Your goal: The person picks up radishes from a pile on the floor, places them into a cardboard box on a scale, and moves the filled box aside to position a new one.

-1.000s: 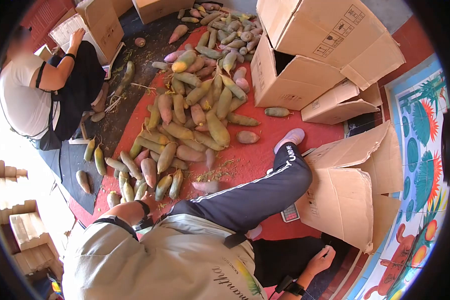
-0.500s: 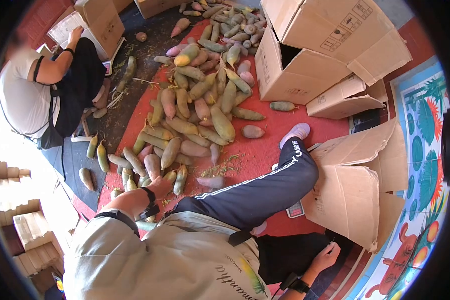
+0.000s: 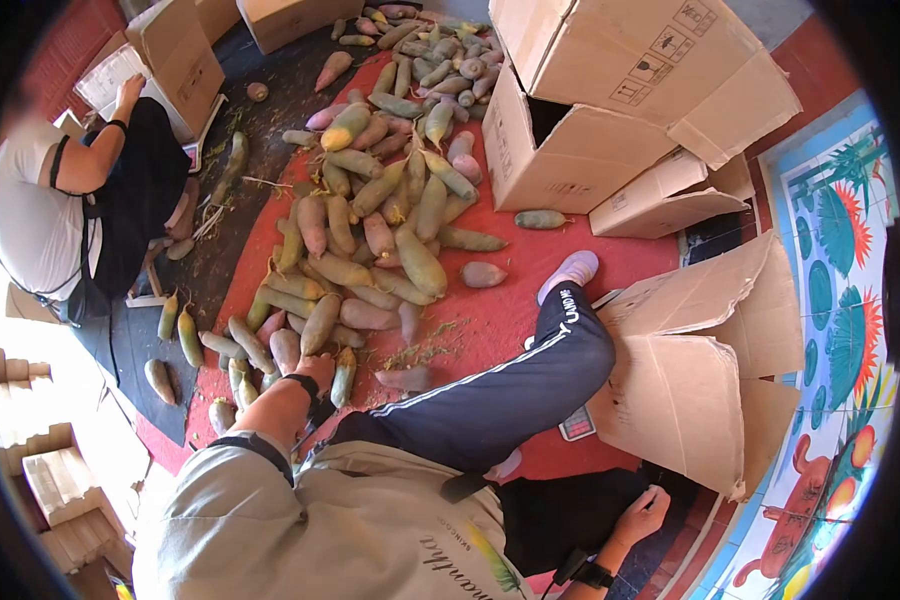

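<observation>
Long green and pinkish radishes [image 3: 421, 265] lie in a large heap on the red mat. At the near edge of the heap, my left hand [image 3: 316, 370] reaches down among them, against the lower end of a green-brown radish [image 3: 320, 325]. A slim radish [image 3: 344, 378] lies just right of that hand. The fingers are mostly hidden, so their grip cannot be told. Far from the heap, my right hand [image 3: 642, 513] rests by my knee on dark cloth [image 3: 560, 515]. Its fingers are curled in, and nothing shows in them.
Open cardboard boxes [image 3: 680, 410] stand along the right, with a scale [image 3: 577, 424] beside the nearest. My outstretched leg [image 3: 500, 390] lies between the heap and that box. A co-worker [image 3: 45, 210] sits at the left near another box [image 3: 177, 75]. Stacked flat cardboard [image 3: 65, 485] is at lower left.
The view has shifted slightly, so most things appear further left. My left hand has moved a little deeper into the heap, covering a radish end seen before. My right hand stays by my knee.
</observation>
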The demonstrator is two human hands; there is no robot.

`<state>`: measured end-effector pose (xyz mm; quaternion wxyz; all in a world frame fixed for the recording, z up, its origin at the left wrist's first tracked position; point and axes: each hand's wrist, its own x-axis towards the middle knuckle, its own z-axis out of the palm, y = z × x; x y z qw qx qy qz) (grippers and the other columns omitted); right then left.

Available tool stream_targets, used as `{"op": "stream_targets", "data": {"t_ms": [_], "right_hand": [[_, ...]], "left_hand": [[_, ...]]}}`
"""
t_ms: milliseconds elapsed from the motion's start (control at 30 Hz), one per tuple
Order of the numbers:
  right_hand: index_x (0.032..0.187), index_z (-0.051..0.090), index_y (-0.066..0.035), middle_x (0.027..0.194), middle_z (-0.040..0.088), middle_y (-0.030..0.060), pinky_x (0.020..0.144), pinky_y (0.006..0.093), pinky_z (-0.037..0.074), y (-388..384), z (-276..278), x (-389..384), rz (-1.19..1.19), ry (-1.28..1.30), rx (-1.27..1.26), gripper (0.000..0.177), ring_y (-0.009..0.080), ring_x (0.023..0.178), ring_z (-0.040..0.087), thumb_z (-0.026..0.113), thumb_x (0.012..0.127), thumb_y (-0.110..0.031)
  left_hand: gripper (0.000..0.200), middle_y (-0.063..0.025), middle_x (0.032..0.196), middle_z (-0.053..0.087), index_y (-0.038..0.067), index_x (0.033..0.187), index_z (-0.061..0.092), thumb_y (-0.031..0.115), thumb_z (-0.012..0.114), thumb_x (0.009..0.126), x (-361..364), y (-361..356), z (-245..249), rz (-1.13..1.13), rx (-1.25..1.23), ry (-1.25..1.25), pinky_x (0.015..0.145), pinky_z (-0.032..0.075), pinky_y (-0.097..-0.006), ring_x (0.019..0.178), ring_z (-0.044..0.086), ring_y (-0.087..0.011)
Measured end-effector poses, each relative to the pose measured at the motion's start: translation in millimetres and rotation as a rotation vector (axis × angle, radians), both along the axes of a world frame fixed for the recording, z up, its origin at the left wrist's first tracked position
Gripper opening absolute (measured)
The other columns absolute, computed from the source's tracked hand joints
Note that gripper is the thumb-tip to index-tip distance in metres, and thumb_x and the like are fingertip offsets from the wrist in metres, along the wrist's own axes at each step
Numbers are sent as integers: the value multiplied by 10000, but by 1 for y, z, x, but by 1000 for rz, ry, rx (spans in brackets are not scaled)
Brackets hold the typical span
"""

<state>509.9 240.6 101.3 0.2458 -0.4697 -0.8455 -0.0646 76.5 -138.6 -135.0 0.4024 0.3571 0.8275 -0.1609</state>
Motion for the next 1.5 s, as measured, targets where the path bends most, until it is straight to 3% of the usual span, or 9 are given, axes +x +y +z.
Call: {"op": "stream_targets", "data": {"t_ms": [100, 167, 233, 267, 467, 667, 900, 1167, 1500], "right_hand": [[842, 564, 28, 791, 560, 163, 653, 371, 456, -2, 3, -2, 17, 11, 0, 102, 322, 724, 556, 503, 855, -53], [844, 564, 31, 788, 560, 166, 654, 372, 457, -2, 2, -4, 28, 22, 1, 102, 324, 723, 556, 503, 854, -50], [850, 565, 36, 785, 560, 171, 657, 371, 459, 0, -1, -1, 24, 18, 6, 105, 326, 721, 556, 502, 855, -48], [850, 565, 36, 785, 560, 171, 657, 371, 459, 0, -1, -1, 23, 24, 9, 105, 326, 721, 556, 502, 855, -48], [852, 563, 39, 790, 561, 172, 656, 372, 460, -2, -1, 0, 27, 51, 20, 110, 328, 726, 557, 502, 855, -53], [850, 559, 35, 798, 562, 176, 649, 380, 457, -3, -2, 1, 6, 47, 7, 105, 337, 730, 557, 504, 852, -54], [849, 557, 39, 795, 556, 179, 649, 385, 454, -1, -5, 4, 13, 63, 13, 99, 340, 724, 552, 503, 845, -44], [845, 557, 38, 785, 547, 180, 647, 390, 452, -4, -1, -1, 21, 72, -2, 95, 343, 716, 546, 501, 838, -38], [807, 549, 23, 772, 538, 166, 639, 383, 446, -2, -5, -2, 3, 95, 23, 91, 333, 709, 544, 508, 839, -51]], "left_hand": [[297, -142, 1136, 534, 24, 1020, 611, 119, 587, 740, 1, -1, -25, 70, -45, -47, 776, 501, -390, 996, 590, -285], [290, -152, 1074, 575, 3, 1010, 605, 100, 585, 738, 1, -4, -40, -58, -3, -6, 754, 512, -376, 944, 612, -292], [265, -152, 984, 616, -25, 974, 608, 112, 559, 753, 0, 5, -31, 216, 85, 101, 738, 512, -361, 890, 628, -295], [265, -152, 984, 616, -25, 974, 608, 112, 559, 753, 0, 5, -23, 214, 88, 107, 738, 512, -361, 890, 628, -295], [212, -154, 921, 639, 6, 912, 647, 95, 507, 780, 10, 5, 12, -199, 127, 276, 650, 514, -330, 823, 643, -255], [195, -138, 875, 651, 42, 888, 664, 106, 526, 767, 8, -7, -14, -207, 82, 262, 650, 516, -328, 816, 645, -251], [195, -64, 930, 667, 111, 918, 682, 160, 527, 809, 3, 7, 25, -120, -77, 167, 651, 504, -333, 870, 644, -202], [237, -29, 1021, 653, 132, 1000, 672, 190, 515, 832, 5, 2, 29, -241, -342, 104, 697, 492, -352, 948, 621, -197], [287, -36, 1058, 644, 129, 1025, 669, 262, 556, 797, -13, 36, 36, -271, -167, 102, 731, 495, -371, 977, 615, -205]]}}
